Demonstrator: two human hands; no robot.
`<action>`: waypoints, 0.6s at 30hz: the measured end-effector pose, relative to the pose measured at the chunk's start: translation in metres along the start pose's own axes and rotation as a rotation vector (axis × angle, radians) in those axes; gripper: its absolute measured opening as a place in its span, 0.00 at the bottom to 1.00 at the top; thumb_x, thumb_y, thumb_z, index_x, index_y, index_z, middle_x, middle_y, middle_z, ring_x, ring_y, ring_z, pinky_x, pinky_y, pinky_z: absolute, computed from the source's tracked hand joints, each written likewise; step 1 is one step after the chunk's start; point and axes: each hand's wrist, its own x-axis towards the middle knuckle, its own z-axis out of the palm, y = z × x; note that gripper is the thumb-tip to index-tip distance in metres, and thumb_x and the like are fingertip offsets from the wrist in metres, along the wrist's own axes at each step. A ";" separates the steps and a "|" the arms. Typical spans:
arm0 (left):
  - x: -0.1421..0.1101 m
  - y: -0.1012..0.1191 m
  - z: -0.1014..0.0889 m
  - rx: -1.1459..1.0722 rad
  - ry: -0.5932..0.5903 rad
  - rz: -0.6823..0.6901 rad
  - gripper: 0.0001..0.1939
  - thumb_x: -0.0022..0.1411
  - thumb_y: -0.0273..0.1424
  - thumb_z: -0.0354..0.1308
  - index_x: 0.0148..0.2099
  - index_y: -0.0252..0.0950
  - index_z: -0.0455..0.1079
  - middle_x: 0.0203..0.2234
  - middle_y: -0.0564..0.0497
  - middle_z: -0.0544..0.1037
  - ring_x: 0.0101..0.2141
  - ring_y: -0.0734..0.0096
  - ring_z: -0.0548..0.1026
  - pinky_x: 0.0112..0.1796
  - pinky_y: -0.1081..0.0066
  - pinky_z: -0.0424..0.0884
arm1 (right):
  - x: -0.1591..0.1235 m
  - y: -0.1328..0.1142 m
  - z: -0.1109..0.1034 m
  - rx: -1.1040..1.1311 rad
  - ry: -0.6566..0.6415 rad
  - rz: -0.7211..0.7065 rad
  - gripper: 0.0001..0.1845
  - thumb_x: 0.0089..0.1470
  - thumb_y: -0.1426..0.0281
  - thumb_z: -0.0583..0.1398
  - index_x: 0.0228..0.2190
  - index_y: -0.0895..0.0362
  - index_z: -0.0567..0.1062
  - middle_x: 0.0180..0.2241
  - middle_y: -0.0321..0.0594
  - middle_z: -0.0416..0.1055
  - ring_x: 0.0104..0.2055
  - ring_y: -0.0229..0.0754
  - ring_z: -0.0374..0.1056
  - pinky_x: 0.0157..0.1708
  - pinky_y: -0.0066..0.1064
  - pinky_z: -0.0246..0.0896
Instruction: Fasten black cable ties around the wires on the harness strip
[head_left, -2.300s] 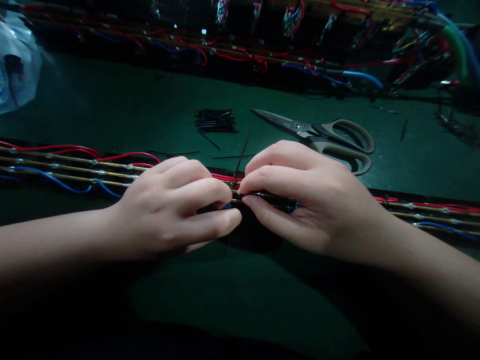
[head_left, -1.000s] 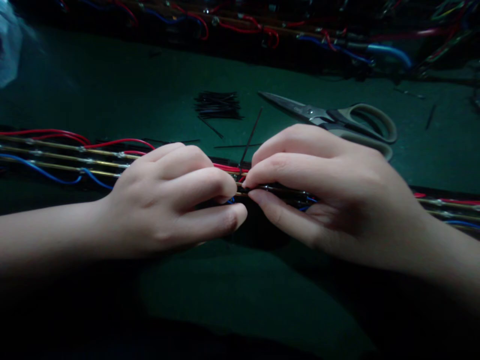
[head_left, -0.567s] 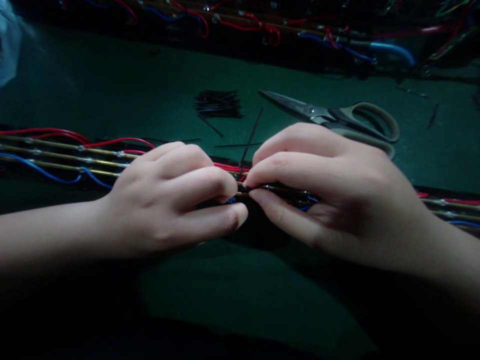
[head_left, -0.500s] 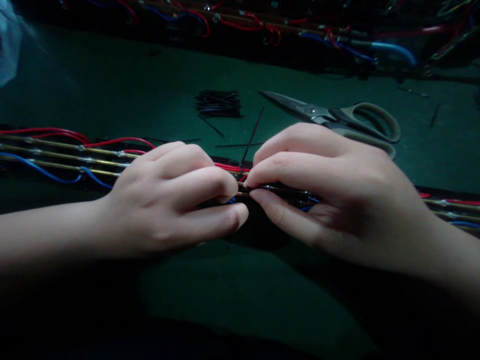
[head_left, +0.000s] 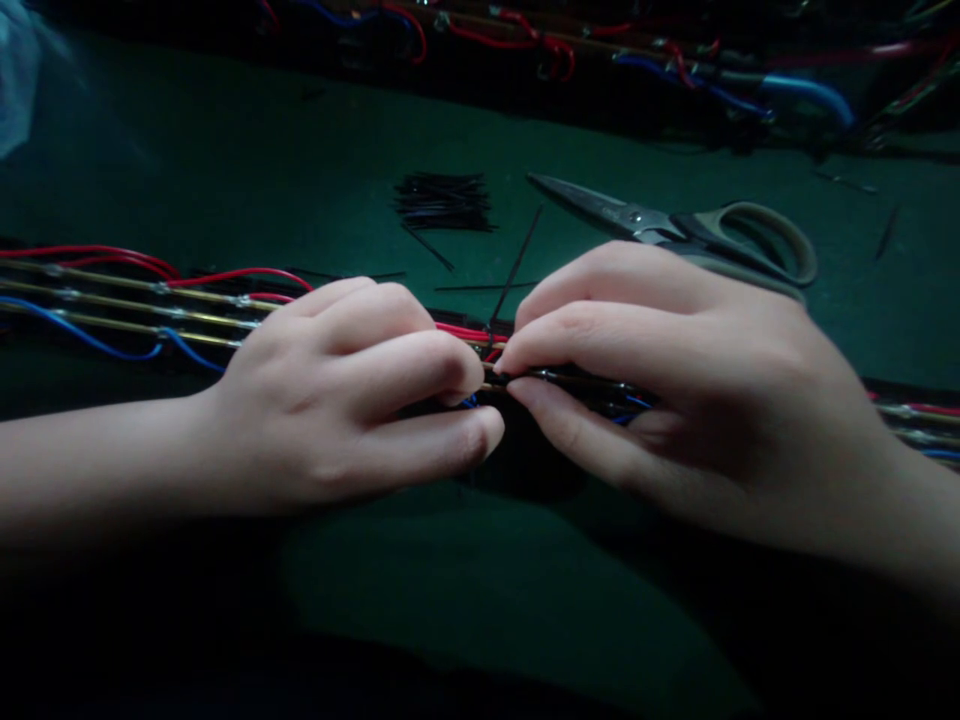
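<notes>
A long wired strip (head_left: 112,298) with brass-coloured rods, solder joints and red and blue wires runs across the view under both hands. My left hand (head_left: 352,390) is curled over its middle, thumb in front and fingers behind, gripping it. A thin black cable tie (head_left: 516,265) stands up at a slant from the strip between the hands. Low on it, at the rods, my right hand (head_left: 660,370) closes thumb and fingertips in a pinch around a small dark part, apparently the tie's other end; the fingertips mostly hide it.
Behind the hands, a bundle of black cable ties (head_left: 442,202) lies on the green tabletop (head_left: 300,170). Scissors (head_left: 675,228) rest just beyond my right hand. Another wired assembly (head_left: 480,45) spans the back, and clear plastic (head_left: 16,80) shows at the left edge.
The view has shifted slightly, so most things appear a little farther right. Both hands keep nearly the same grip and place on the strip.
</notes>
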 end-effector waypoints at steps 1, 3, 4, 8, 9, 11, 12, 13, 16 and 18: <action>0.000 0.000 0.000 -0.001 0.002 0.001 0.03 0.69 0.30 0.62 0.45 0.42 0.73 0.35 0.53 0.80 0.32 0.67 0.75 0.29 0.63 0.71 | 0.000 0.000 0.000 -0.002 0.004 -0.006 0.09 0.68 0.72 0.59 0.35 0.55 0.77 0.40 0.40 0.76 0.42 0.42 0.72 0.41 0.36 0.69; -0.001 0.000 0.000 0.000 0.008 0.000 0.04 0.68 0.29 0.63 0.45 0.42 0.73 0.35 0.53 0.80 0.32 0.67 0.75 0.29 0.64 0.71 | 0.000 0.001 0.001 -0.004 0.008 -0.017 0.09 0.68 0.73 0.58 0.35 0.56 0.77 0.40 0.41 0.76 0.43 0.43 0.72 0.41 0.37 0.70; -0.001 0.001 0.001 0.001 0.009 -0.001 0.04 0.68 0.29 0.63 0.45 0.42 0.73 0.35 0.54 0.80 0.32 0.67 0.75 0.29 0.64 0.71 | 0.000 0.001 0.001 -0.007 0.011 -0.023 0.09 0.68 0.73 0.58 0.36 0.57 0.77 0.40 0.42 0.76 0.43 0.43 0.72 0.41 0.38 0.70; -0.002 0.001 0.001 -0.002 0.004 0.001 0.04 0.69 0.30 0.62 0.46 0.42 0.73 0.35 0.53 0.79 0.32 0.66 0.75 0.29 0.63 0.71 | 0.001 0.001 0.002 -0.010 0.018 -0.039 0.09 0.68 0.74 0.58 0.37 0.57 0.78 0.40 0.42 0.76 0.42 0.43 0.72 0.41 0.37 0.69; -0.002 0.001 0.001 -0.005 0.005 0.001 0.04 0.70 0.30 0.61 0.46 0.42 0.73 0.35 0.52 0.78 0.32 0.65 0.75 0.29 0.63 0.71 | 0.001 0.000 0.002 -0.008 0.021 -0.038 0.09 0.68 0.74 0.58 0.36 0.57 0.78 0.40 0.42 0.76 0.42 0.43 0.72 0.40 0.37 0.69; -0.002 0.001 0.001 -0.009 0.005 0.003 0.04 0.70 0.30 0.61 0.47 0.41 0.72 0.35 0.52 0.78 0.33 0.65 0.74 0.30 0.63 0.71 | 0.000 0.001 0.002 -0.007 0.021 -0.028 0.09 0.68 0.73 0.58 0.36 0.56 0.78 0.40 0.41 0.76 0.43 0.43 0.73 0.40 0.36 0.70; -0.002 0.001 0.001 -0.010 0.004 0.004 0.05 0.69 0.30 0.62 0.47 0.40 0.72 0.35 0.51 0.78 0.33 0.65 0.74 0.30 0.63 0.71 | 0.000 0.001 0.002 -0.008 0.023 -0.026 0.09 0.68 0.73 0.58 0.36 0.55 0.78 0.40 0.40 0.76 0.42 0.43 0.73 0.39 0.36 0.70; -0.002 0.000 0.001 -0.011 0.003 0.004 0.05 0.69 0.30 0.62 0.47 0.40 0.71 0.36 0.51 0.78 0.33 0.64 0.74 0.30 0.62 0.71 | 0.000 0.001 0.002 -0.009 0.024 -0.027 0.09 0.68 0.73 0.58 0.36 0.55 0.78 0.40 0.40 0.76 0.42 0.44 0.73 0.39 0.36 0.70; -0.003 0.000 0.001 -0.013 0.000 0.012 0.06 0.69 0.30 0.62 0.47 0.40 0.71 0.36 0.51 0.77 0.34 0.64 0.73 0.31 0.62 0.70 | 0.001 0.002 0.002 -0.008 0.037 -0.048 0.07 0.66 0.73 0.59 0.36 0.56 0.78 0.40 0.42 0.77 0.42 0.43 0.73 0.39 0.35 0.69; -0.003 0.001 0.001 -0.014 0.004 0.012 0.04 0.70 0.30 0.61 0.47 0.40 0.71 0.36 0.51 0.77 0.35 0.65 0.74 0.32 0.63 0.70 | 0.001 0.003 0.002 -0.004 0.038 -0.059 0.07 0.66 0.75 0.59 0.36 0.58 0.78 0.40 0.43 0.77 0.42 0.43 0.72 0.39 0.35 0.68</action>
